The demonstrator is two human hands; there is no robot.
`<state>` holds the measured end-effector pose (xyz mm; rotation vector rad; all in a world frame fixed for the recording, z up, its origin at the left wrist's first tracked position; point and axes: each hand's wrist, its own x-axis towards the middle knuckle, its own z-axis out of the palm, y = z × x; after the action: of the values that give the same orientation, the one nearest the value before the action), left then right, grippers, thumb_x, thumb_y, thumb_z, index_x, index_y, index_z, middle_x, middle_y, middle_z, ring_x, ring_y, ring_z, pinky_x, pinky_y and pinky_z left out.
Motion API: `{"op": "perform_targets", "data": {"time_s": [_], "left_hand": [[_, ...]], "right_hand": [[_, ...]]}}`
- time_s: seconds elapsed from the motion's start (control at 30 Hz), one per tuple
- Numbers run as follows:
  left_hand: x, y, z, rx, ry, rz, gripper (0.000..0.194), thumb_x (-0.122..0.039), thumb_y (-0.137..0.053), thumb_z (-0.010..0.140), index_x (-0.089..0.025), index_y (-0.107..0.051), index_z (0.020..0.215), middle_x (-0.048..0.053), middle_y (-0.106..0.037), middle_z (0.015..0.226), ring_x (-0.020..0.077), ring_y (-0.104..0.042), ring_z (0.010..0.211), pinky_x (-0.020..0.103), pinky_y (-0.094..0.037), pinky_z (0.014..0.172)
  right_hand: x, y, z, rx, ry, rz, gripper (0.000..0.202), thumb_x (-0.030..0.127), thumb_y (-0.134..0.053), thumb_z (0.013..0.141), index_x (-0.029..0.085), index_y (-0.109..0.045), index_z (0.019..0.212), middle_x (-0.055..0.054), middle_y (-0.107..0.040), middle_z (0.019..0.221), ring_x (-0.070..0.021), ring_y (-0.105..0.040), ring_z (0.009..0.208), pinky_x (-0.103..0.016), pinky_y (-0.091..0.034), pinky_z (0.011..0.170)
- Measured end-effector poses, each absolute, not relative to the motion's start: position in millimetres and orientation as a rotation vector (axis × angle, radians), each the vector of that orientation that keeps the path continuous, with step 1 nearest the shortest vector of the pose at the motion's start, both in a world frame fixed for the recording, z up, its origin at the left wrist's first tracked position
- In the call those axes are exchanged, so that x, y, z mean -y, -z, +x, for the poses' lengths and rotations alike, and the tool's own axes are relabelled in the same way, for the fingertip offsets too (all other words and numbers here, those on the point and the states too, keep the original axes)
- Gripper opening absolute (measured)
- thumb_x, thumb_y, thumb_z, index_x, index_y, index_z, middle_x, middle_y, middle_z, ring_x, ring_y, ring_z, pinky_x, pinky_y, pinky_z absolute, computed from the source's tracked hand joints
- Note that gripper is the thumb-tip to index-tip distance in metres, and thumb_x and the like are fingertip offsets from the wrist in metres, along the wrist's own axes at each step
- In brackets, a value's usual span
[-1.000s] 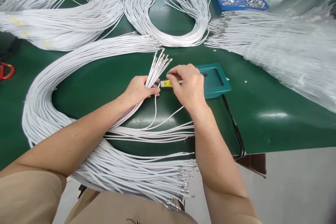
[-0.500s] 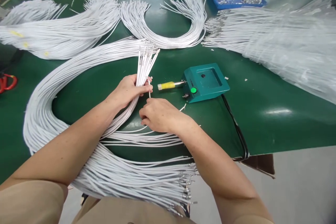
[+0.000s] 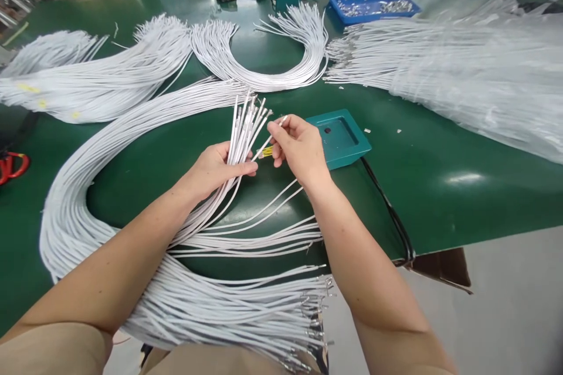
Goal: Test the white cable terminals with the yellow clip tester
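My left hand (image 3: 222, 165) is closed around a small bunch of white wires (image 3: 243, 139), whose ends fan out above the thumb. Between thumb and fingers, my right hand (image 3: 299, 145) pinches the end of a single white wire (image 3: 264, 145) beside that bunch. Behind the right hand is a teal box-shaped device (image 3: 345, 155) with a shallow recess on top. Its yellow-covered rod (image 3: 266, 152) is partly hidden by my right fingers. A thick curved bundle of white wires (image 3: 70, 205) runs under my left forearm, and its metal-tipped ends lie near the table's front edge.
More white wire bundles (image 3: 281, 81) lie at the back and left. Wires in clear plastic (image 3: 475, 70) cover the right side. A blue tray (image 3: 336, 12) of small metal parts stands behind. Red-handled scissors (image 3: 17, 167) lie far left; a black cable (image 3: 389, 211) hangs over the front edge.
My right hand has moved up and slightly right, from below the bunch to beside its tips, drawing a wire end along. The left hand keeps its hold. The view has tilted slightly upward.
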<state>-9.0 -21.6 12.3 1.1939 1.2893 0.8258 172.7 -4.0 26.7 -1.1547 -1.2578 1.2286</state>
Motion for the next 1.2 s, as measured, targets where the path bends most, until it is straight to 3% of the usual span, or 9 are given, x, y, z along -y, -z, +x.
{"op": "perform_targets", "data": {"time_s": [0.13, 0.23, 0.47, 0.63, 0.8, 0.93, 1.07, 1.2], "left_hand": [[25, -21, -4, -1.184, -0.909, 1.15, 0.031, -0.035, -0.082, 0.067, -0.016, -0.065, 0.084, 0.005, -0.073, 0.089, 0.0189, -0.07, 0.088, 0.029, -0.052, 0.077], [25, -22, -1, -1.177, -1.001, 1.153, 0.032, -0.032, -0.083, 0.064, -0.017, -0.058, 0.077, 0.001, -0.068, 0.077, 0.017, -0.069, 0.079, 0.029, -0.052, 0.075], [26, -18, 1, -1.321, -1.131, 1.254, 0.03, -0.028, -0.081, 0.062, -0.017, -0.056, 0.074, -0.002, -0.064, 0.072, 0.015, -0.065, 0.074, 0.031, -0.051, 0.079], [29, -21, 0, -1.434, -1.099, 1.396, 0.023, -0.028, -0.077, 0.066, -0.018, -0.059, 0.074, 0.0, -0.067, 0.078, 0.014, -0.06, 0.073, 0.028, -0.046, 0.072], [32, -29, 2, -1.317, -1.059, 1.248, 0.023, -0.027, -0.077, 0.068, -0.018, -0.057, 0.074, -0.001, -0.064, 0.077, 0.0101, -0.055, 0.061, 0.024, -0.042, 0.056], [32, -30, 4, -1.268, -1.094, 1.182, 0.026, -0.03, -0.079, 0.067, -0.017, -0.058, 0.075, 0.0, -0.063, 0.074, 0.0137, -0.063, 0.071, 0.025, -0.047, 0.062], [32, -27, 4, -1.23, -1.142, 1.176, 0.028, -0.028, -0.08, 0.067, -0.017, -0.055, 0.074, -0.001, -0.065, 0.074, 0.0151, -0.067, 0.075, 0.029, -0.052, 0.075], [33, -26, 4, -1.176, -1.096, 1.165, 0.027, -0.025, -0.078, 0.07, -0.018, -0.051, 0.075, -0.001, -0.067, 0.076, 0.015, -0.069, 0.072, 0.03, -0.055, 0.075]], "right_hand": [[5, -23, 166, 1.185, -1.441, -0.975, 0.039, 0.05, -0.076, 0.072, 0.018, -0.054, 0.064, 0.006, -0.052, 0.05, -0.0045, -0.042, 0.039, -0.02, -0.034, 0.039], [8, -22, 160, 1.227, -1.546, -0.927, 0.034, 0.046, -0.076, 0.072, 0.016, -0.061, 0.067, 0.005, -0.054, 0.053, -0.004, -0.041, 0.043, -0.019, -0.031, 0.039], [9, -21, 156, 1.208, -1.358, -1.048, 0.028, 0.033, -0.082, 0.064, 0.015, -0.066, 0.078, 0.002, -0.065, 0.069, -0.0054, -0.048, 0.05, -0.02, -0.035, 0.041], [9, -20, 155, 1.11, -1.328, -1.044, 0.024, 0.037, -0.077, 0.071, 0.016, -0.067, 0.072, 0.003, -0.062, 0.063, -0.0048, -0.044, 0.047, -0.021, -0.036, 0.044], [7, -18, 158, 1.031, -1.527, -0.913, 0.021, 0.036, -0.073, 0.076, 0.016, -0.07, 0.074, 0.001, -0.065, 0.07, -0.0049, -0.045, 0.05, -0.021, -0.037, 0.048], [6, -21, 158, 0.938, -1.726, -0.816, 0.019, 0.034, -0.076, 0.072, 0.016, -0.069, 0.074, 0.003, -0.06, 0.067, -0.0046, -0.04, 0.051, -0.022, -0.034, 0.048], [6, -22, 158, 0.881, -1.88, -0.741, 0.019, 0.031, -0.076, 0.071, 0.015, -0.066, 0.071, 0.007, -0.045, 0.057, -0.0042, -0.031, 0.048, -0.022, -0.026, 0.045], [6, -22, 161, 0.918, -1.886, -0.739, 0.017, 0.03, -0.072, 0.074, 0.017, -0.063, 0.068, 0.006, -0.041, 0.056, -0.0059, -0.032, 0.049, -0.023, -0.028, 0.046]]}}
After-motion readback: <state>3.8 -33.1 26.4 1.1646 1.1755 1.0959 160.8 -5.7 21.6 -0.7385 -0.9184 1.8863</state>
